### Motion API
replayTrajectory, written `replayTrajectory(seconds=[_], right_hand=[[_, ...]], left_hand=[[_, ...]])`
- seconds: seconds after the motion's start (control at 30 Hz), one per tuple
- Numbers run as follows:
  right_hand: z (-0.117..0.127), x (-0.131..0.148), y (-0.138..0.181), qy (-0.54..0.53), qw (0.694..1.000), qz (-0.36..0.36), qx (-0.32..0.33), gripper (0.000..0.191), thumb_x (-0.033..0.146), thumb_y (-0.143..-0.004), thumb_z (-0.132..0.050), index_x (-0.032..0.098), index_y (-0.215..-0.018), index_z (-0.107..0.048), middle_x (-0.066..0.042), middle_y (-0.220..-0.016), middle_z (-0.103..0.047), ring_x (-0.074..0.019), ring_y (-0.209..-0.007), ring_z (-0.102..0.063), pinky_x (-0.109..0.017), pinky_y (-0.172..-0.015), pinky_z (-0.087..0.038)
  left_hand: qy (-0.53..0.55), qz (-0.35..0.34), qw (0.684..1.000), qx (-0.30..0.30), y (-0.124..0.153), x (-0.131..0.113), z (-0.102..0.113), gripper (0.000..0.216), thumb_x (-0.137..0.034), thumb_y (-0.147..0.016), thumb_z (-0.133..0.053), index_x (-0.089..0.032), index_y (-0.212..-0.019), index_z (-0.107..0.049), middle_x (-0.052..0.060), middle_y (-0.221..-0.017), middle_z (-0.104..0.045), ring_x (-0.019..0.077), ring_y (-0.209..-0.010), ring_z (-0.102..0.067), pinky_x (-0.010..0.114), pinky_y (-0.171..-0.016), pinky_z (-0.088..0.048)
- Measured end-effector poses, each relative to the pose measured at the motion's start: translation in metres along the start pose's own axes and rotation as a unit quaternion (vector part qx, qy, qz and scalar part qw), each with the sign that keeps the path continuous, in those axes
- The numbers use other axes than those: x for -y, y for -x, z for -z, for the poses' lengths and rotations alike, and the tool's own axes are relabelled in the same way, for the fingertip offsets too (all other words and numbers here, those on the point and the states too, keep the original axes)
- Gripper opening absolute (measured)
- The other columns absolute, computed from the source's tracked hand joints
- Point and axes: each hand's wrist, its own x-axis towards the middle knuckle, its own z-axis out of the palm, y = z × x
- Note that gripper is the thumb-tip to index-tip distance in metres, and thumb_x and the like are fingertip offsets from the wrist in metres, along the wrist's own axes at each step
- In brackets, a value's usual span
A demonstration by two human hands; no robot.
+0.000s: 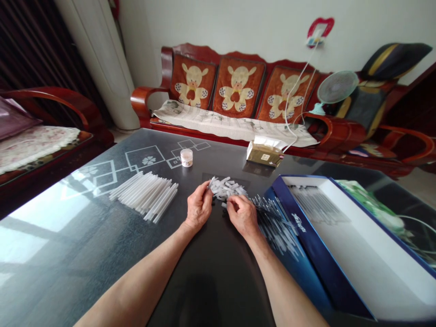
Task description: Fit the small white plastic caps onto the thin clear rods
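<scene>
White script on the blue box [311, 250], too small to read. Pinches a slim grey piece [210, 182] in the left hand [199, 206], holds a short white cap [224, 205] in the right hand [243, 215]. Has heaped caps [228, 187] just beyond, pale pen barrels [146, 195] left, dark-tipped refills [277, 222] right.

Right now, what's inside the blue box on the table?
Inside the blue box, a layer of thin sticks lies toward the far end, on the white bottom. Whatever the sticks cover, and the strip behind the left wall, can't be seen.
</scene>
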Motion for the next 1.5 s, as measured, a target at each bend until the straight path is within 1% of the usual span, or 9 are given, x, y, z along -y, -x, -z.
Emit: replayTrajectory(seconds=[0.17, 0.37, 0.6, 0.67, 0.77, 0.83, 0.93, 1.37, 1.5], right_hand=[[-0.001, 0.01, 0.005, 0.087, 0.994, 0.003, 0.07, 0.014, 0.022, -0.085, -0.055, 0.022, -0.089, -0.069, -0.006, -0.089, -0.066, -0.0202, -0.083, -0.063, -0.03, -0.072, -0.047], [-0.003, 0.01, 0.005, 0.089, 0.994, 0.012, 0.06, 0.006, 0.023, -0.081, -0.06, 0.023, -0.079, -0.065, -0.006, -0.083, -0.063, -0.0206, -0.08, -0.06, -0.03, -0.069, -0.047], [-0.003, 0.009, -0.002, -0.12, 0.99, -0.074, -0.02, 0.012, 0.031, -0.083, -0.058, 0.02, -0.085, -0.062, -0.006, -0.083, -0.065, -0.0184, -0.072, -0.06, -0.034, -0.072, -0.049], [-0.005, 0.008, -0.006, -0.255, 0.953, -0.158, -0.043, 0.023, 0.037, -0.081, -0.06, 0.02, -0.096, -0.062, -0.004, -0.084, -0.066, -0.017, -0.072, -0.061, -0.032, -0.067, -0.05], [-0.008, 0.004, -0.011, -0.452, 0.846, -0.277, -0.051, 0.04, 0.041, -0.074, -0.066, 0.022, -0.109, -0.06, -0.001, -0.083, -0.066, -0.0142, -0.07, -0.062, -0.026, -0.059, -0.05], [-0.01, 0.001, -0.012, -0.538, 0.78, -0.314, -0.062, 0.043, 0.038, -0.069, -0.072, 0.023, -0.107, -0.06, 0.002, -0.08, -0.066, -0.0128, -0.07, -0.063, -0.026, -0.061, -0.053], [-0.01, -0.004, -0.013, -0.593, 0.735, -0.321, -0.073, 0.036, 0.034, -0.065, -0.077, 0.023, -0.096, -0.063, 0.002, -0.076, -0.067, -0.0137, -0.07, -0.064, -0.029, -0.066, -0.056], [-0.012, 0.002, -0.007, -0.551, 0.781, -0.294, -0.022, 0.031, 0.035, -0.069, -0.074, 0.022, -0.096, -0.065, -0.001, -0.086, -0.069, -0.0155, -0.075, -0.066, -0.029, -0.065, -0.054], [-0.009, 0.005, -0.006, -0.534, 0.8, -0.274, -0.013, 0.032, 0.039, -0.073, -0.072, 0.022, -0.099, -0.065, -0.005, -0.103, -0.071, -0.0208, -0.093, -0.067, -0.032, -0.073, -0.055]], left_hand=[[-0.104, -0.146, 0.983, 0.032, 0.003, -0.003, 0.002, 0.025, -0.022, -0.093, -0.044, -0.016, -0.111, -0.061, 0.004, -0.083, -0.065, 0.0119, -0.074, -0.063, 0.023, -0.074, -0.053], [-0.139, -0.169, 0.974, 0.061, 0.005, -0.004, 0.001, 0.027, -0.021, -0.094, -0.042, -0.016, -0.114, -0.058, 0.004, -0.079, -0.064, 0.0132, -0.072, -0.063, 0.025, -0.072, -0.053], [-0.151, -0.168, 0.97, 0.089, 0.006, -0.004, 0.001, 0.026, -0.023, -0.095, -0.042, -0.016, -0.114, -0.058, 0.005, -0.084, -0.067, 0.0143, -0.078, -0.066, 0.025, -0.075, -0.055], [-0.159, -0.173, 0.966, 0.112, 0.007, -0.003, 0.0, 0.027, -0.024, -0.096, -0.042, -0.016, -0.116, -0.057, 0.006, -0.085, -0.067, 0.0146, -0.078, -0.067, 0.025, -0.075, -0.056], [-0.168, -0.178, 0.958, 0.15, 0.009, -0.002, -0.001, 0.029, -0.026, -0.096, -0.042, -0.017, -0.12, -0.056, 0.007, -0.093, -0.068, 0.0151, -0.082, -0.068, 0.025, -0.075, -0.056], [-0.174, -0.178, 0.954, 0.17, 0.01, -0.002, -0.001, 0.029, -0.026, -0.096, -0.042, -0.017, -0.12, -0.056, 0.007, -0.095, -0.068, 0.0154, -0.083, -0.068, 0.025, -0.075, -0.056], [-0.189, -0.175, 0.945, 0.202, 0.01, -0.003, 0.0, 0.028, -0.026, -0.095, -0.043, -0.018, -0.118, -0.057, 0.006, -0.09, -0.067, 0.0157, -0.08, -0.067, 0.025, -0.073, -0.056], [-0.212, -0.144, 0.94, 0.224, 0.01, -0.003, -0.001, 0.028, -0.026, -0.095, -0.044, -0.018, -0.117, -0.059, 0.006, -0.088, -0.067, 0.016, -0.076, -0.066, 0.026, -0.07, -0.054], [-0.184, -0.138, 0.948, 0.221, 0.009, -0.003, 0.0, 0.027, -0.026, -0.095, -0.044, -0.018, -0.114, -0.061, 0.005, -0.084, -0.066, 0.0154, -0.073, -0.065, 0.025, -0.069, -0.053]])
